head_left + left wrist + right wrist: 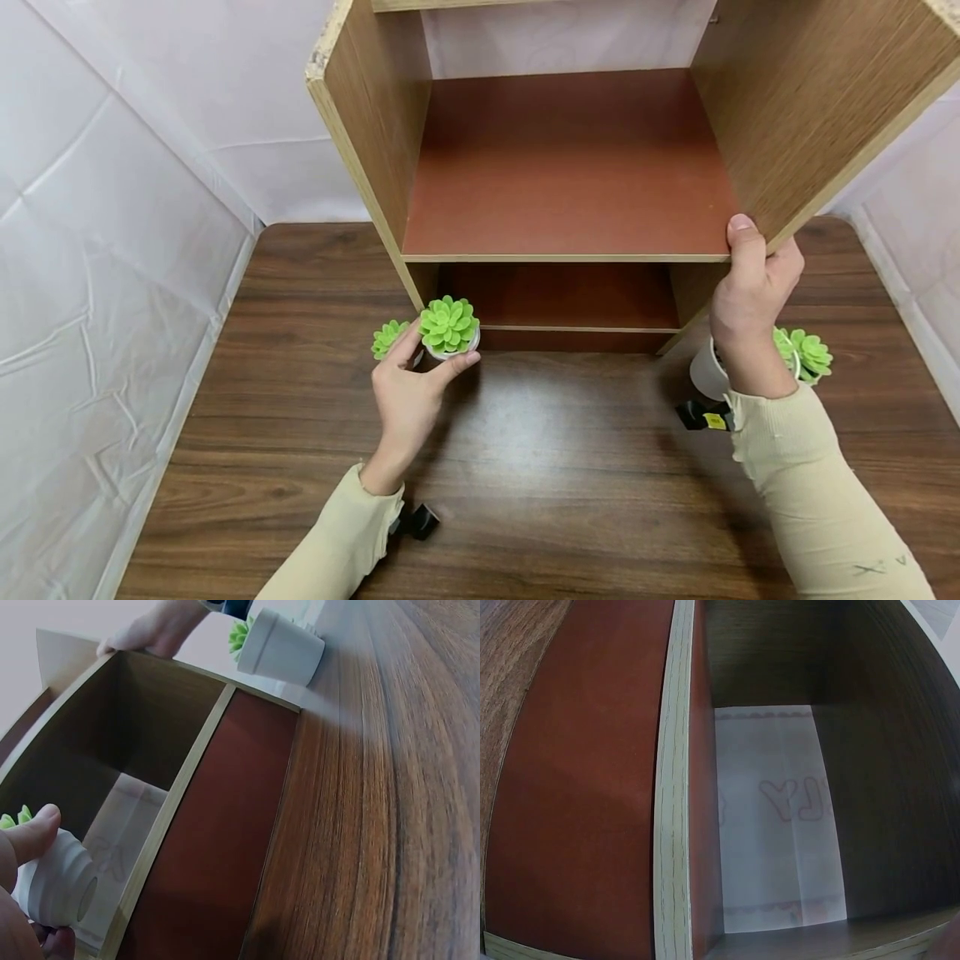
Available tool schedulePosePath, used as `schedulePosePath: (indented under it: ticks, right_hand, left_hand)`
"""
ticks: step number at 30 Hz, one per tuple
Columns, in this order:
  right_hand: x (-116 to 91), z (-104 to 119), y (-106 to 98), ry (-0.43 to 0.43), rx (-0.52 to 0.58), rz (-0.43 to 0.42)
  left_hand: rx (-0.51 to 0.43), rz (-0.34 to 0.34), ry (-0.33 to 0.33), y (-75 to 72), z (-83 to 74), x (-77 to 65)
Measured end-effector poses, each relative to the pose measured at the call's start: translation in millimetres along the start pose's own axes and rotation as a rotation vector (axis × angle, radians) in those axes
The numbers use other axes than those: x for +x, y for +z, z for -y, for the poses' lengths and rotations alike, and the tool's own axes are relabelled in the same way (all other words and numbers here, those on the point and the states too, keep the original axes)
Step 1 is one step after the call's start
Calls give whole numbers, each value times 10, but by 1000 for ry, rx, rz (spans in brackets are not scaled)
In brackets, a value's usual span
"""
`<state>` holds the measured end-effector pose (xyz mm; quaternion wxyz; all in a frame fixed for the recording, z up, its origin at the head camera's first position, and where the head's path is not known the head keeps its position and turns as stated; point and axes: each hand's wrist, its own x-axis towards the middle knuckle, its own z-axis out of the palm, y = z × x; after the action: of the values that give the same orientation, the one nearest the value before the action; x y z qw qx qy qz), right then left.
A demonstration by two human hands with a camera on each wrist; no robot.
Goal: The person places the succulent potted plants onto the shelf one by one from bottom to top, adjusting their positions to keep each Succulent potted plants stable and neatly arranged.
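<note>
My left hand [405,396] pinches a small potted succulent [447,327] by its white pot, thumb on one side and fingers on the other. The plant is bright green and sits in front of the left side of a wooden shelf unit [570,167]. In the left wrist view the tapered white pot [64,881] shows between thumb and fingers, off the table and near the lower opening. My right hand [750,292] grips the unit's right side at the red-brown middle shelf's front corner, thumb on top. The right wrist view shows the lower compartment [776,817], with pale sheeting behind it.
A second green succulent [387,338] stands left of the unit, partly behind my left hand. On the right, a white pot [707,373] and more green leaves [810,354] are partly hidden by my right wrist. Pale sheeting [112,208] surrounds the dark wooden table [525,467].
</note>
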<state>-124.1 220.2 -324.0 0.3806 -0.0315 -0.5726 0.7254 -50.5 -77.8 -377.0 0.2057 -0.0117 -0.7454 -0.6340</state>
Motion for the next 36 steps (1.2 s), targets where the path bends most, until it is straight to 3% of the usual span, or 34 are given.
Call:
schedulePosePath:
  ticks: [6,9,13,15,19,20,25,30,36]
  right_hand:
    - [-3,-15,-2,2,19,2]
    - [-6,-12,-5,0,8,-3]
    - [-11,-5,0,2,0,-3]
    - [-15,0,5,0,-1,-3]
    - [-29,16,2,-3,-16,-4]
    - [-33,19,0,-5,-24,-4]
    - [-33,27,1,-13,-17,-8]
    - [-35,17,2,-13,-9,-20]
    - [-43,11,11,-6,-7,-4]
  left_hand:
    - [-27,8,-16,10,21,-9]
    - [-44,16,1,23,166,0]
    - [-118,14,30,48,522,19]
    - [-120,15,32,53,532,21]
    - [-92,30,41,69,442,8]
    - [-58,31,43,71,354,8]
    - [-28,22,61,101,360,9]
    - [-88,38,67,124,331,25]
    - [-126,68,38,134,95,28]
